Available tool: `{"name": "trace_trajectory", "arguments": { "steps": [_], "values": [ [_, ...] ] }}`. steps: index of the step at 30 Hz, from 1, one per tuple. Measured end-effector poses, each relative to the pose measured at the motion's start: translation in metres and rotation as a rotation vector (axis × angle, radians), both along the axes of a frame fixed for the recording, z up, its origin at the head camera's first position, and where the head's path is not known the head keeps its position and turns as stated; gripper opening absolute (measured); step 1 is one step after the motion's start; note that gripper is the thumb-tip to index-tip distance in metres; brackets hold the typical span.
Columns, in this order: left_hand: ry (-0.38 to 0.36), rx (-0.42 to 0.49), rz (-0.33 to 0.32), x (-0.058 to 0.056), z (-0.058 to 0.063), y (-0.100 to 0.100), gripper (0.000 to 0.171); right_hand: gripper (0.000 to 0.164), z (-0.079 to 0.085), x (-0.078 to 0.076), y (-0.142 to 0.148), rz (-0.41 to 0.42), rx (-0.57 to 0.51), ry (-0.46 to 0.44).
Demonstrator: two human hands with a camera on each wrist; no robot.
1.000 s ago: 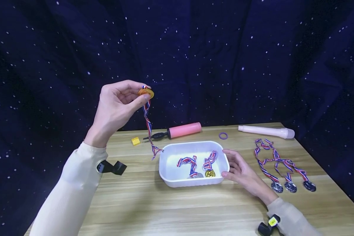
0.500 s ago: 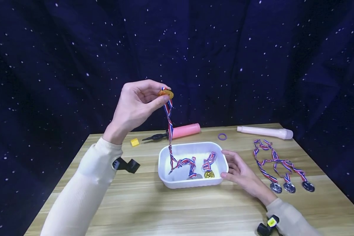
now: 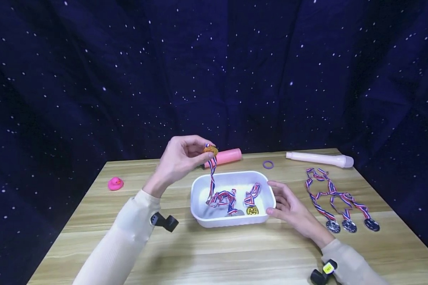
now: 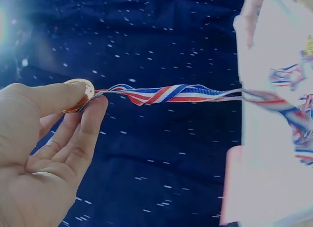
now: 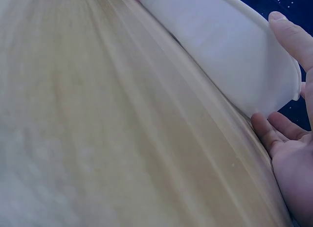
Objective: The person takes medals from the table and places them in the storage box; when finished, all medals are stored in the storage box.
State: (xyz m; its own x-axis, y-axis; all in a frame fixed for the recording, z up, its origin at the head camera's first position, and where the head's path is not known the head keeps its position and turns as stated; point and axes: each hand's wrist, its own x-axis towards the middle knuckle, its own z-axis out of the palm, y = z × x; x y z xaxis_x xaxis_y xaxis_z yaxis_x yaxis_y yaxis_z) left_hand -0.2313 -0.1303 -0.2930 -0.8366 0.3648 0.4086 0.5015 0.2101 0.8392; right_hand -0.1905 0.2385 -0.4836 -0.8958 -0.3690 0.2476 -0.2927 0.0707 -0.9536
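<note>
My left hand (image 3: 178,162) pinches a gold medal (image 3: 211,150) between thumb and fingers, above the left part of a white plastic tub (image 3: 232,222). From the medal, a red, white and blue ribbon (image 4: 176,93) hangs twisted, its lower end lying inside the tub. Another gold medal (image 3: 252,210) and a silver medal (image 3: 237,213), each with a striped ribbon, lie on the tub's floor. My right hand (image 3: 289,208) rests against the tub's right end, thumb at the front corner and fingers loosely spread along the side.
Three silver medals (image 3: 349,226) with tangled ribbons lie on the table at right. Along the back are a pink hand pump (image 3: 228,156), partly hidden by my left hand, a purple ring (image 3: 268,164) and a white toy microphone (image 3: 319,159). A pink rubber duck (image 3: 115,183) sits at left.
My left hand has carried the gold medal right, then down over the tub, and its ribbon end has come to lie inside. The duck has come into view; the right hand stays put.
</note>
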Motion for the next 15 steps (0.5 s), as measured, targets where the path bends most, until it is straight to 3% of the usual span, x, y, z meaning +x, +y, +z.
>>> {"name": "trace_trajectory", "arguments": {
  "steps": [8,15],
  "values": [
    [-0.109,-0.012,-0.002,0.001,-0.059,0.0,0.031,0.084,0.0,-0.001,0.0,0.005,-0.006,-0.003],
    [-0.192,-0.062,-0.022,0.004,-0.093,0.0,0.033,0.081,-0.003,-0.001,0.0,0.013,-0.001,0.019]
  ]
}}
